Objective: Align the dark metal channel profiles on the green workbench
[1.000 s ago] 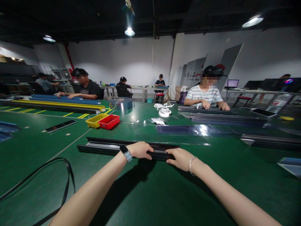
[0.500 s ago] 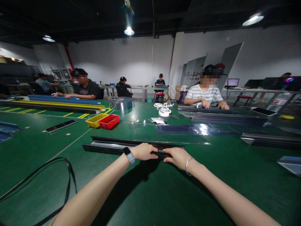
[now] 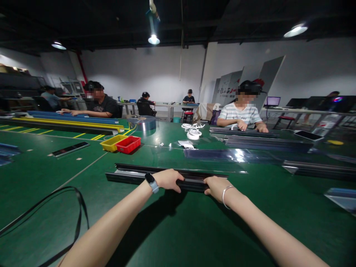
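Head view shows your left hand (image 3: 169, 179) and your right hand (image 3: 218, 187) both holding a black channel (image 3: 192, 185), fingers over its near wall and thumbs on the side facing you, with a gap between your hands. The channel lies on the green table (image 3: 194, 237), nearer you than the red bin (image 3: 125, 149) and reaching well to the right of it. Touching the red bin's left side is a yellow bin (image 3: 106, 147); farther left of it rests a phone (image 3: 70, 149). Right of the red bin and farther from you sit white coils (image 3: 194, 132). Nearer you and left of it lies a black strap (image 3: 81, 199).
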### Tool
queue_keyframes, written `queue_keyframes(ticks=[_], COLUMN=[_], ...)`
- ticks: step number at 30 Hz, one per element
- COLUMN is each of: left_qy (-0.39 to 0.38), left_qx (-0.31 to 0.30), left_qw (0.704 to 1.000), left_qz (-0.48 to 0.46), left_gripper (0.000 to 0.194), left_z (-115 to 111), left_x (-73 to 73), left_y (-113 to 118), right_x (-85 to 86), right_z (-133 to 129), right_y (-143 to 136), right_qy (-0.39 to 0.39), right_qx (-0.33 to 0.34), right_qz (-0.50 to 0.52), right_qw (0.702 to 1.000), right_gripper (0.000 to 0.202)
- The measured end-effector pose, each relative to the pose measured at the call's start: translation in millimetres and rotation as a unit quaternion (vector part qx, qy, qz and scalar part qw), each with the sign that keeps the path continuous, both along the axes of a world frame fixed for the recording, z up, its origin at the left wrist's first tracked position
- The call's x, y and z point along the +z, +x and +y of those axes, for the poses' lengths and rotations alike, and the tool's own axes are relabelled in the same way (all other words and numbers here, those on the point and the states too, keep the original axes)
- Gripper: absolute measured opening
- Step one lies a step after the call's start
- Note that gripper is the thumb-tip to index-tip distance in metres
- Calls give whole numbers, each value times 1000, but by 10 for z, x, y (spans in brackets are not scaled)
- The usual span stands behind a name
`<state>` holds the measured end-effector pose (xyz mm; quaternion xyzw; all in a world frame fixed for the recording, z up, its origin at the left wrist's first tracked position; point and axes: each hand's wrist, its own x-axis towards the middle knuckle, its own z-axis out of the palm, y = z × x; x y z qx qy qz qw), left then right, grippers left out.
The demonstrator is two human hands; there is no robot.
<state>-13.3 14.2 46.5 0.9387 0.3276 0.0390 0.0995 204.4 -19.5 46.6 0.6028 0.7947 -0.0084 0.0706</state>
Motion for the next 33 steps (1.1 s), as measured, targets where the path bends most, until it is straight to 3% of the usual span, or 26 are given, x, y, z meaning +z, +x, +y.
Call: queue_keyframes(ticks=[3, 8, 10, 16, 33], left_qy=[41, 81, 77, 45, 35], left_qx=[12, -5, -7, -18, -20], left_qw=[999, 996, 996, 998, 998], left_qz=[14, 41, 42, 32, 47], left_gripper=[26, 27, 27, 24, 31], left_z=[-2, 1, 4, -6, 68], left_x=[-30, -24, -19, 1, 36], left_y=[28, 29, 15, 4, -102], right_x=[27, -60, -120, -190, -34], right_z=[-56, -70, -51, 14, 59], right_y=[-57, -135, -160, -166, -12], right_qy=[7, 24, 35, 46, -40], right_qx=[-1, 113, 126, 128, 39], right_qz=[-8, 125, 151, 140, 94], right_qw=[1000, 985, 980, 981, 994], right_gripper=[24, 51, 53, 40, 34])
